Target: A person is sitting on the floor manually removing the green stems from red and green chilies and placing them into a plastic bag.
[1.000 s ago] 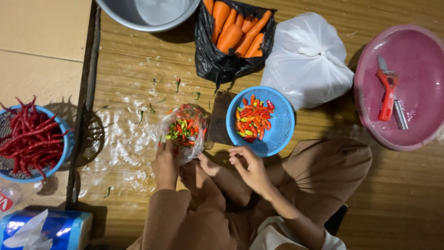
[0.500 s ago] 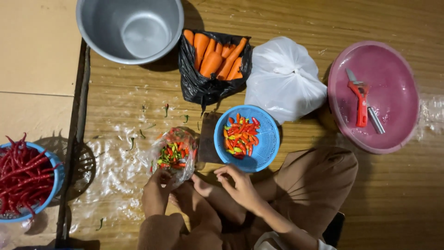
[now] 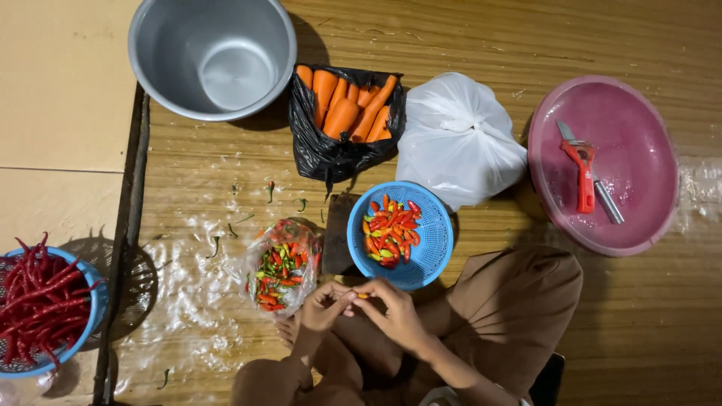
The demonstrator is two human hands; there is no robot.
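My left hand (image 3: 323, 307) and my right hand (image 3: 391, 308) meet above my lap, both pinching one small orange chili (image 3: 362, 295) between the fingertips. Just left of my left hand lies a clear plastic bag (image 3: 280, 265) full of small red, green and orange chilies. Right above my hands sits a blue perforated basket (image 3: 435, 233) holding several small chilies. I sit cross-legged in brown clothing on a wooden floor.
A grey metal pot (image 3: 169, 45) stands at the top left. A black bag of carrots (image 3: 342, 101) and a knotted white bag (image 3: 459, 139) lie behind the basket. A pink basin (image 3: 639, 150) with a red peeler and knife is right. A blue basket of long red chilies (image 3: 41, 301) is far left.
The camera view has shifted, so everything sits lower in the picture. My hands have come together on a single small chili; before, they were apart near the bag.
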